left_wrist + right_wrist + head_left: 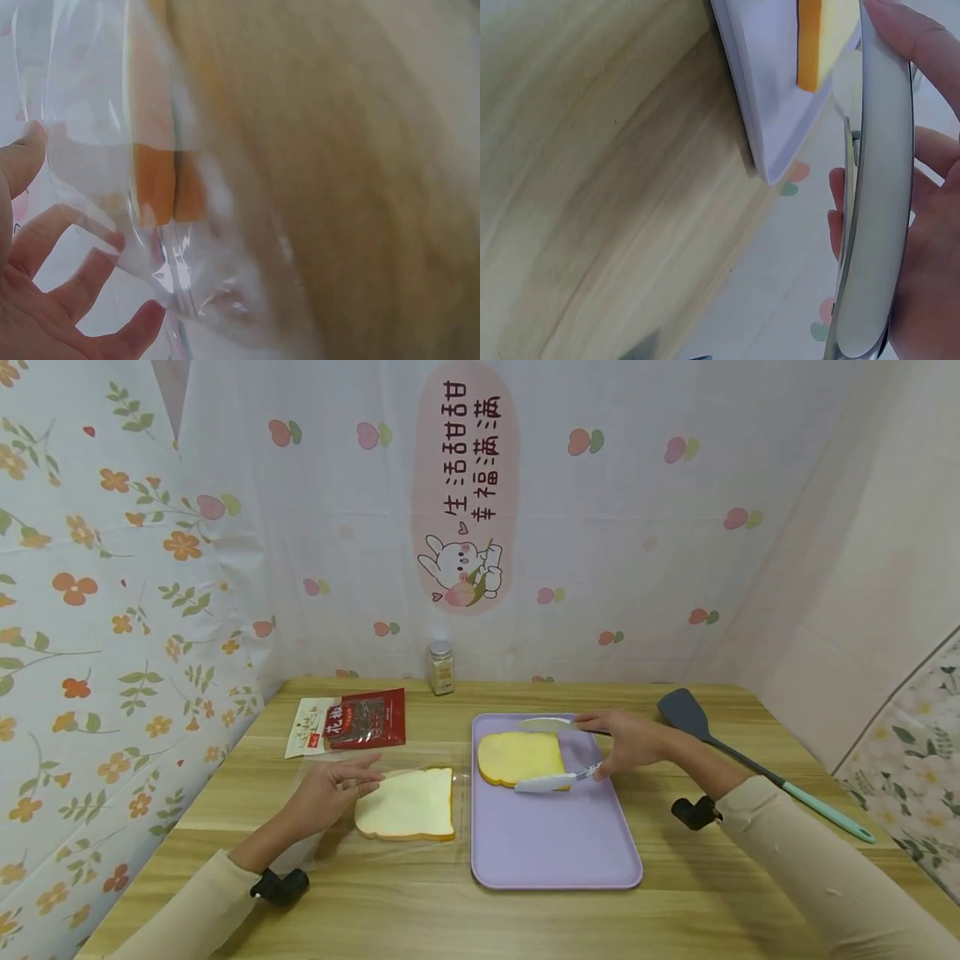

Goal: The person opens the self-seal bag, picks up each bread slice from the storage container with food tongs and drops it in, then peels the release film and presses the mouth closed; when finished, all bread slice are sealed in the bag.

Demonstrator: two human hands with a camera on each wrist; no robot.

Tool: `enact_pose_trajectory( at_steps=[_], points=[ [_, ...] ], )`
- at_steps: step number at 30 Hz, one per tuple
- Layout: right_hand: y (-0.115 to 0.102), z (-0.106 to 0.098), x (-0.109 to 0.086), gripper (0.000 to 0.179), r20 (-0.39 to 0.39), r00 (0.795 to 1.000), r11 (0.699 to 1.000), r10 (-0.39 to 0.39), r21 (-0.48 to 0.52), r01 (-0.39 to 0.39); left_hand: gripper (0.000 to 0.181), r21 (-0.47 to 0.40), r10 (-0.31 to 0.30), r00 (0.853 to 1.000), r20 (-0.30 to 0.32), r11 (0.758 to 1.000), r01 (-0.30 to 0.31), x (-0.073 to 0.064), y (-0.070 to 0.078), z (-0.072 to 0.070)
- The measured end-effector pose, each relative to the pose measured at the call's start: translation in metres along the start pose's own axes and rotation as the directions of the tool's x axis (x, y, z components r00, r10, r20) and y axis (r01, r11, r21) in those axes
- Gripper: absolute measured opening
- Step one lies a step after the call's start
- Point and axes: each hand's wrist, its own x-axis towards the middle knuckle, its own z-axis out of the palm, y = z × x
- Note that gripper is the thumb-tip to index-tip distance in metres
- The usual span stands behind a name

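My right hand [633, 743] grips a pair of tongs [885, 187] with pale flat ends. Its two arms are spread, one end [547, 724] along the far edge of a yellow bread slice [521, 755], the other [543, 782] over its near edge. That slice lies on a lilac tray [555, 852]. My left hand [333, 789] is at a clear plastic bag [82, 97], thumb and fingers apart and touching the film. Within the bag are bread slices [408, 806]; two orange crusts show side by side in the left wrist view.
A red and cream spice packet [366, 720] lies at the back left of the wooden table [397, 918]. Behind it, near the wall, stands a small jar [442, 668]. On the right a dark spatula [686, 714] with a mint handle lies diagonally.
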Motion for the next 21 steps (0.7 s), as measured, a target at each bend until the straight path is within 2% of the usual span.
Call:
enact_pose_trajectory(
  at_steps=[10, 17, 21],
  points=[
    [0.008, -0.005, 0.006, 0.093, 0.069, 0.997, 0.999, 0.031, -0.01, -0.03, 0.018, 0.002, -0.008, 1.0, 0.004, 1.0, 0.008, 0.0, 0.001, 0.002],
    [0.005, -0.012, 0.012, 0.091, 0.109, 0.991, 0.997, 0.072, 0.0, -0.073, 0.017, 0.017, -0.019, 1.0, -0.002, 1.0, 0.019, 0.0, 0.003, 0.001],
    [0.004, -0.013, 0.014, 0.092, 0.126, 0.99, 0.998, 0.059, -0.039, -0.054, 0.017, 0.019, -0.027, 1.0, 0.0, 0.999, 0.027, 0.0, 0.005, 0.0]
  ],
)
